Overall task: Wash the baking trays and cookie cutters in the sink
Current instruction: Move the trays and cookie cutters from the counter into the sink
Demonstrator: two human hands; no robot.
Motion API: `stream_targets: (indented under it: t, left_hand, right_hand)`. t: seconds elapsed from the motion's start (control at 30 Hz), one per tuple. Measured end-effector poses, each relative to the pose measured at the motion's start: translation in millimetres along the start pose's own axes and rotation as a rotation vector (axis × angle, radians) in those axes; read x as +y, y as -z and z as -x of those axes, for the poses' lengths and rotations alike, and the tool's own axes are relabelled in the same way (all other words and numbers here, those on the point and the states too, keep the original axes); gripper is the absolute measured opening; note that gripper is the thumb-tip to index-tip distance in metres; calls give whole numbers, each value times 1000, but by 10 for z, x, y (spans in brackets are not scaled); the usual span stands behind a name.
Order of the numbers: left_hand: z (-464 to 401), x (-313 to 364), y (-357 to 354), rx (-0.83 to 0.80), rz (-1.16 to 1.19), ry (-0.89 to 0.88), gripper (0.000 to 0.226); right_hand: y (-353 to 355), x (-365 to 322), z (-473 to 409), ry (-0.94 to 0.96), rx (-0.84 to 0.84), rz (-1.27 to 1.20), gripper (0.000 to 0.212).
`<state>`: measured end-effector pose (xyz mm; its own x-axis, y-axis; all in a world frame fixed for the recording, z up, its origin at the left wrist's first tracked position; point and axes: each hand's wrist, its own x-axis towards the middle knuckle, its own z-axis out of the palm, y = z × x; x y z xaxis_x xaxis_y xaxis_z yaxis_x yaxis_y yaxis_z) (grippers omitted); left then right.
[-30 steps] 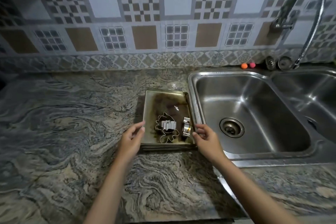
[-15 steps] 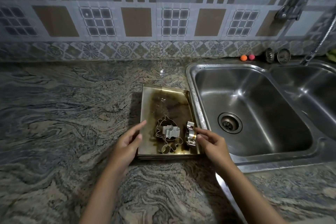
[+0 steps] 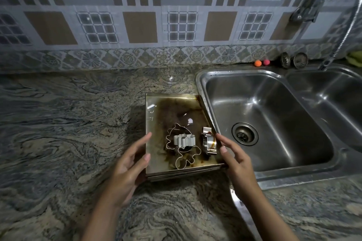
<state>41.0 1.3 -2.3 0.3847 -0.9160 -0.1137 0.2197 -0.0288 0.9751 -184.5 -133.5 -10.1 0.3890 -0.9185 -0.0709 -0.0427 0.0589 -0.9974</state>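
Note:
A stack of stained baking trays (image 3: 156, 115) lies on the granite counter, its right edge against the sink rim (image 3: 200, 84). In the top tray sit three metal cookie cutters: a large outline cutter (image 3: 188, 157), a small one (image 3: 184, 140) standing inside it, and a curved one (image 3: 209, 141) by the right wall. My left hand (image 3: 127, 164) lies against the stack's left side, fingers fairly straight, thumb tip on the rim. My right hand (image 3: 235, 158) touches the right side near the front corner, index finger along the edge.
The steel left basin (image 3: 274, 115) with its drain (image 3: 244, 136) holds nothing; a second basin (image 3: 333, 92) lies right of it. The tap (image 3: 305, 10) arches above. Two small balls (image 3: 262, 62) and two strainers (image 3: 292, 60) stand against the tiled wall. Granite counter (image 3: 68, 123) stretches left.
Both hands have closed in on the tray stack's sides, the right one sliding up along the right edge. The view has come nearer and lower.

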Motion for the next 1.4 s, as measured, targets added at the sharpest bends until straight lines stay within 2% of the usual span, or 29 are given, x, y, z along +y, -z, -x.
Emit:
stream_targets:
  t: [0.13, 0.33, 0.5, 0.6, 0.73, 0.83, 0.93, 0.97, 1.07, 1.13, 1.2, 1.3, 1.4]
  left_hand:
    - [30, 0, -200, -4, 11, -30, 75]
    - [19, -46, -848, -31, 12, -68, 70]
    - [48, -153, -1709, -70, 75, -69, 75]
    - [93, -296, -2410, -68, 89, -81, 78]
    - [100, -455, -3354, -50, 76, -72, 79]
    - [74, -509, -3958, -97, 86, -64, 73]
    - [-45, -578, -4447, -106, 117, -15, 48]
    - [-102, -595, -4591, -110, 131, -2, 49]
    - [-317, -654, -4964, -147, 76, 25, 82]
    - [-491, -696, -5175, -147, 108, 55, 88]
    - [-686, -734, -5382, -145, 140, 84, 89]
    - [-1022, -841, -5606, -126, 211, 144, 66]
    - [-1387, -943, -5782, -121, 256, 166, 76]
  right_hand:
    - [256, -62, 69, -17, -37, -25, 33]
    - [949, -122, 174, 24, -2, -64, 34]
    - [1846, -137, 266, 69, 1, -51, 50]
    - [2556, -149, 273, 99, 21, -24, 37]
    - [3514, -200, 262, 114, 7, 30, 32]
    - [4121, -248, 253, 103, 21, 82, 35]
    - [4612, -286, 204, 86, 40, 82, 34]
    - [4756, -290, 168, 73, 50, 79, 34]
    - [5133, -257, 3, 47, 79, 45, 34]
    - [5336, -227, -138, 29, 102, 27, 36]
    - [5519, -192, -316, 4, 114, 16, 36]
    - [5759, -110, -648, -29, 123, -2, 37]
    - [5942, -36, -1019, -65, 151, -30, 40]
